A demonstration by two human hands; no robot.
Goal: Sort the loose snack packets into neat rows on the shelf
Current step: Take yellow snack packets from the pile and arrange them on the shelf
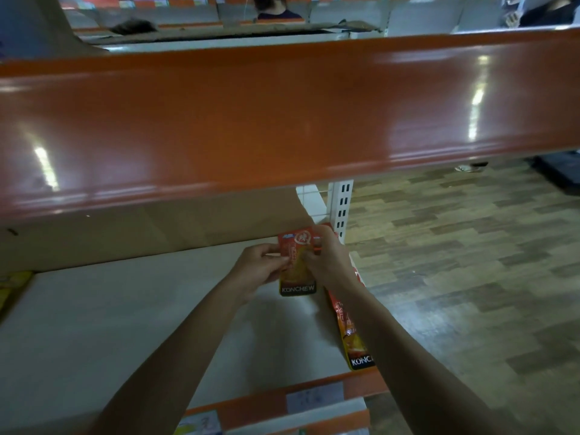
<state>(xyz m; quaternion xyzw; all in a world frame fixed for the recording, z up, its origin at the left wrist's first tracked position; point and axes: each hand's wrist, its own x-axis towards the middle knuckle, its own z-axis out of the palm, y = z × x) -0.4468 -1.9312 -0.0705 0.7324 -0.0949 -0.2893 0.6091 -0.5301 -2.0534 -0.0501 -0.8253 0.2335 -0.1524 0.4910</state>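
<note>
A red and orange KONCHEW snack packet stands upright near the back right of the white shelf. My left hand pinches its left edge. My right hand grips its right edge near the top. To the right, under my right forearm, a row of the same packets runs along the shelf's right end toward the front edge. My right wrist hides part of that row.
A wide orange shelf lip hangs overhead and blocks the view above. Brown cardboard lines the shelf's back. A yellow packet lies at the far left. Price tags sit on the front rail. Wooden floor lies right.
</note>
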